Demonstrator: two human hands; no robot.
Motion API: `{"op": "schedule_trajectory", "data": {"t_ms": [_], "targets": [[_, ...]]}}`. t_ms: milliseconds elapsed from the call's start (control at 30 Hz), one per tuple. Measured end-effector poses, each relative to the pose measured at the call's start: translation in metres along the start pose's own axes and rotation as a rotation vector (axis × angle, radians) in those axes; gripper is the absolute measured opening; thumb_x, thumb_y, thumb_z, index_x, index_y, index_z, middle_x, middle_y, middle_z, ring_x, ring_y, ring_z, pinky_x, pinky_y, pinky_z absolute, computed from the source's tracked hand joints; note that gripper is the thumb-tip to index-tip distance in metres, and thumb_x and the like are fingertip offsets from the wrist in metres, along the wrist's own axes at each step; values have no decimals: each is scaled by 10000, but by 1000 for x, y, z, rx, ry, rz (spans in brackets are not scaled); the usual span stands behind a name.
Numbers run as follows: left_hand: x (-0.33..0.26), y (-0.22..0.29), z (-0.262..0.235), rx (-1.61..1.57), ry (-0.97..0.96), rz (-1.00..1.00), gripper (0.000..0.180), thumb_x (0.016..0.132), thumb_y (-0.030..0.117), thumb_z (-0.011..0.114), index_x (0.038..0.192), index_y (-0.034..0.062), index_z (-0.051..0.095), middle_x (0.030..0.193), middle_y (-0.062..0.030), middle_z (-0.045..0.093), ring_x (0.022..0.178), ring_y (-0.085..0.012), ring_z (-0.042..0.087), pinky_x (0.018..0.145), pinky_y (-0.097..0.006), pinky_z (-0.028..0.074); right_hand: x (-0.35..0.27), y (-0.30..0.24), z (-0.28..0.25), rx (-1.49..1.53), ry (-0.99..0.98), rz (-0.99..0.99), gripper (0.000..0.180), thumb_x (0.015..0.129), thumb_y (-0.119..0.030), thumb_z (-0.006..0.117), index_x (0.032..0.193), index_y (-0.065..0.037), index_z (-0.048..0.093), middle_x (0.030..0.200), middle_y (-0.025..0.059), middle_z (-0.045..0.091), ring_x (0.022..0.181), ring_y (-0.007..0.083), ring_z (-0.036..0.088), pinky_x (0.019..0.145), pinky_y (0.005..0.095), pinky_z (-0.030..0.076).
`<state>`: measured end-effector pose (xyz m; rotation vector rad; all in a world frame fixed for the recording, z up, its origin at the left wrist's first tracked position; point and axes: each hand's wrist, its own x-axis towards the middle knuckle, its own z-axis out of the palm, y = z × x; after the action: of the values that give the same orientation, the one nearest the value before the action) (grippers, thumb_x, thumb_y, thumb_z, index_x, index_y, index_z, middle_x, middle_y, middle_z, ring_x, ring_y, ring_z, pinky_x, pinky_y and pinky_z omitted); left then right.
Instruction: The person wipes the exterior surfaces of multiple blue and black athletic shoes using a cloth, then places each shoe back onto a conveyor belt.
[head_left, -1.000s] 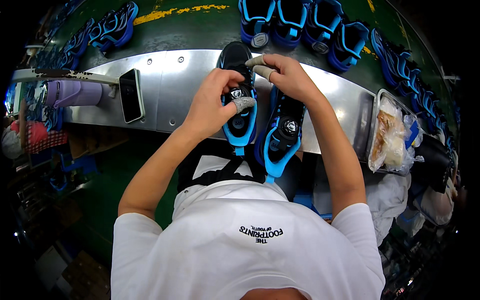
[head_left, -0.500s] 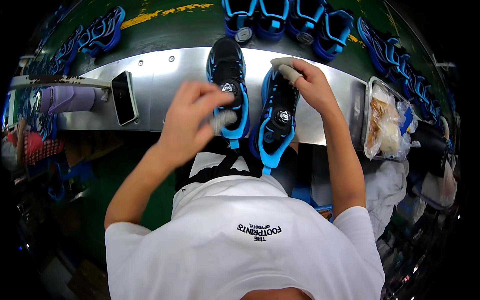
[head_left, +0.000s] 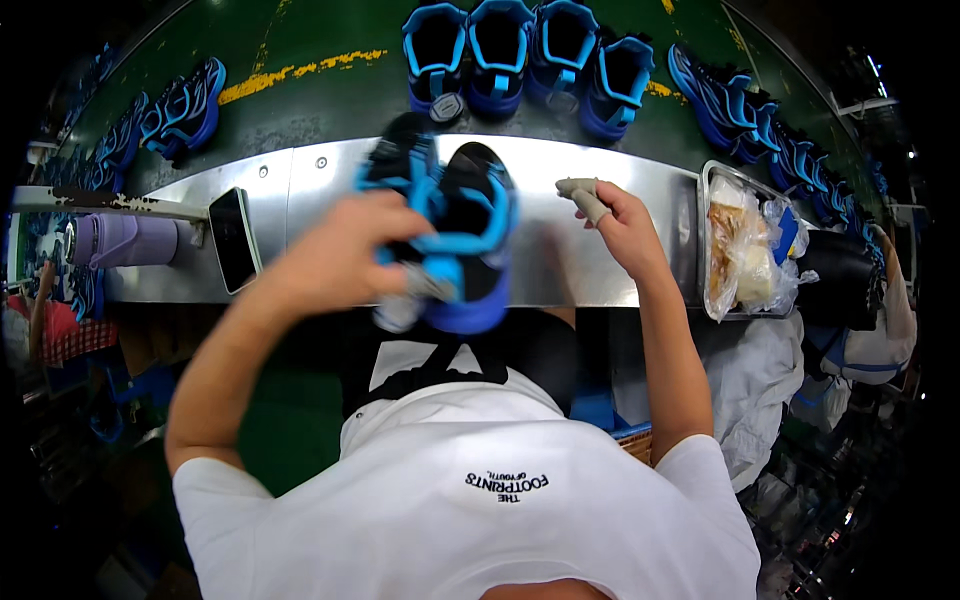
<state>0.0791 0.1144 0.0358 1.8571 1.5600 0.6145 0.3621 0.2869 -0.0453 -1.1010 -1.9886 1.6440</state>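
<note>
Two black and blue sneakers (head_left: pixel 478 262) are side by side over the metal bench edge, blurred by motion. My left hand (head_left: pixel 350 245) is closed on their heel collars, and its fingertips are partly smeared. A pale round tag (head_left: pixel 397 312) hangs below that hand. To the right of the shoes, above the bench, my right hand (head_left: pixel 622 222) holds nothing. Its thumb and forefinger wear grey finger covers and stand slightly apart.
Several matching sneakers (head_left: pixel 497 62) stand on the green surface beyond the metal bench (head_left: pixel 620 265), with more rows at both sides. A phone (head_left: pixel 234 240) and a lilac bottle (head_left: pixel 130 240) lie at left. At right is a clear tray (head_left: pixel 708 255) of plastic-wrapped things.
The two sneakers stood apart on the bench, my right hand at the right one's toe. Now my left hand has hold of both together, farther left. My right hand is off them.
</note>
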Motion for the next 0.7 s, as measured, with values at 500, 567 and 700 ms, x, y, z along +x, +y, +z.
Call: {"op": "schedule_trajectory", "data": {"t_ms": [500,567,700], "targets": [[97,-149,-88,577,485,-125,345,786,98,660,1129,63,656,1132,-151,640,1057,-365,594,926,-407,487,121,-52,16,-343,67,-252,415,888,-144,678,1290,-86,594,917,104,683,781,169,616,772,288,501],[118,-132,-50,347,351,-79,355,793,89,643,1145,48,650,1106,-157,647,1031,-365,609,911,-409,496,136,-58,20,-512,54,-230,494,867,-214,704,1325,-103,555,936,159,686,810,281,654,784,363,515],[135,-135,4,192,470,-60,304,829,179,665,1089,24,644,1026,-175,646,988,-354,612,875,-405,498,165,-45,33,-629,-3,-141,471,849,-302,731,1244,-83,598,933,181,691,874,334,657,787,397,501]]}}
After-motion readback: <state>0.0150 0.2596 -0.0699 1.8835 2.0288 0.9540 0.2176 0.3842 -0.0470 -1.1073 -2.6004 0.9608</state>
